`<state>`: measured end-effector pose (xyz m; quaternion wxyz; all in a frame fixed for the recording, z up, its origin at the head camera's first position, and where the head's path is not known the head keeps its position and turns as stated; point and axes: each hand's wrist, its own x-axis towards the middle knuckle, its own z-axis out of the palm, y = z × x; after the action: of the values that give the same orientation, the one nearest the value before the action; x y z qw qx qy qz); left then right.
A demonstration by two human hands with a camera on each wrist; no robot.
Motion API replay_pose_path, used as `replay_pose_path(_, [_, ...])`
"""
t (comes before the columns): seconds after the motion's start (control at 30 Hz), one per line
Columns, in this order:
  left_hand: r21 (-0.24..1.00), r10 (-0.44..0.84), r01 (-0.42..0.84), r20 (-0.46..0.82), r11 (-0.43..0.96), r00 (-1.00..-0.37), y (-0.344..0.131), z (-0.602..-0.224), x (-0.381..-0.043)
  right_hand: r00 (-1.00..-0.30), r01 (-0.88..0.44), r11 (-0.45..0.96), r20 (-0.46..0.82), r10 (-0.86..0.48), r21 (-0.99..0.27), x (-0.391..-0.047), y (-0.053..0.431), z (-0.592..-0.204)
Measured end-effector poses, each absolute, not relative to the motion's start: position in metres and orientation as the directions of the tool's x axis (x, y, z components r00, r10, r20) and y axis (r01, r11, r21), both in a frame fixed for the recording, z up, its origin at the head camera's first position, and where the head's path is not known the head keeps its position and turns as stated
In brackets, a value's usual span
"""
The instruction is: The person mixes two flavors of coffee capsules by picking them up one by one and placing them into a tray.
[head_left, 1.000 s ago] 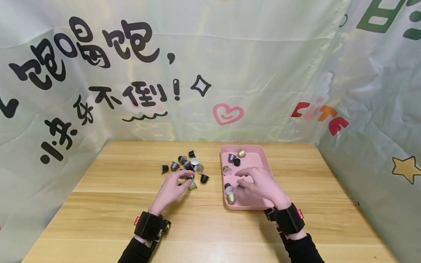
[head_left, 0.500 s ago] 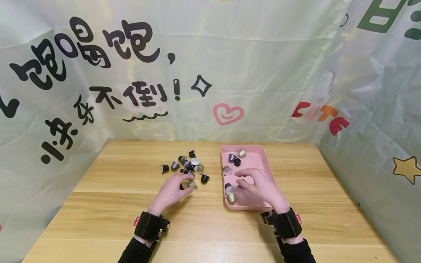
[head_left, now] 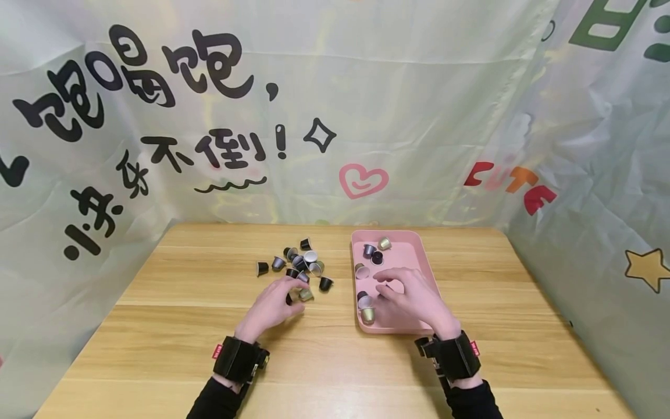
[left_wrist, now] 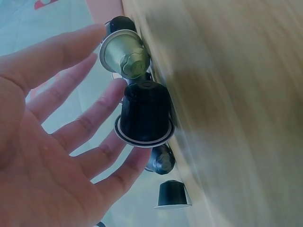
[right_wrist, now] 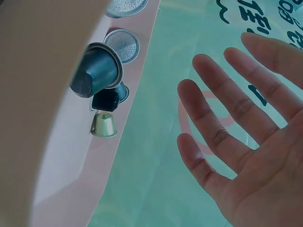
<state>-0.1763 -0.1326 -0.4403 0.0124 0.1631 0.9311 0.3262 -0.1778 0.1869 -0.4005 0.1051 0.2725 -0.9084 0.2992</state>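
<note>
My left hand (head_left: 271, 304) is low over the near edge of a loose heap of coffee capsules, its fingers relaxed and apart. Its thumb and fingertips are around a pale green capsule (head_left: 306, 295), with no grip visible. A black capsule (left_wrist: 146, 113) stands close to the fingers in the left wrist view. Over the pink tray (head_left: 395, 331) hovers my right hand (head_left: 413, 295), fingers spread and nothing between them. Below it in the right wrist view lies a dark blue capsule (right_wrist: 97, 71), which the hand hides from the head view.
Several capsules lie along the tray's left side, among them a gold-green capsule (head_left: 368, 316) and a silver-blue capsule (head_left: 369, 251). A black capsule (head_left: 325, 284) lies between heap and tray. Printed cloth (head_left: 419, 116) hangs behind the wooden table (head_left: 335, 372).
My left hand has moved slightly down, and its thumb and fingers have spread around the pale green capsule. My right wrist has shifted a little left; its hand stays over the tray.
</note>
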Motion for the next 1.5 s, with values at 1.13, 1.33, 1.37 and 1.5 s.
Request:
replay_pose_path(1.13, [0.620,0.320,0.261,0.016,0.740,-0.947,-0.1373,-0.4450,-0.1772,-0.846,-0.533,0.673,0.330,-0.419,-0.513,-0.1758,0.1890,-0.3987])
replay_pose_path(1.33, [0.627,0.316,0.254,0.012,0.737,-0.949,-0.1394,-0.4454,-0.1774,-0.849,-0.528,0.670,0.319,-0.421,-0.522,-0.1753,0.1883,-0.3982])
replay_pose_path(1.37, [0.628,0.316,0.253,0.012,0.736,-0.949,-0.1399,-0.4452,-0.1773,-0.850,-0.527,0.672,0.318,-0.420,-0.521,-0.1752,0.1882,-0.3983])
replay_pose_path(1.5, [0.624,0.307,0.244,0.007,0.742,-0.952,-0.1408,-0.4430,-0.1763,-0.852,-0.524,0.675,0.317,-0.417,-0.520,-0.1753,0.1878,-0.3983])
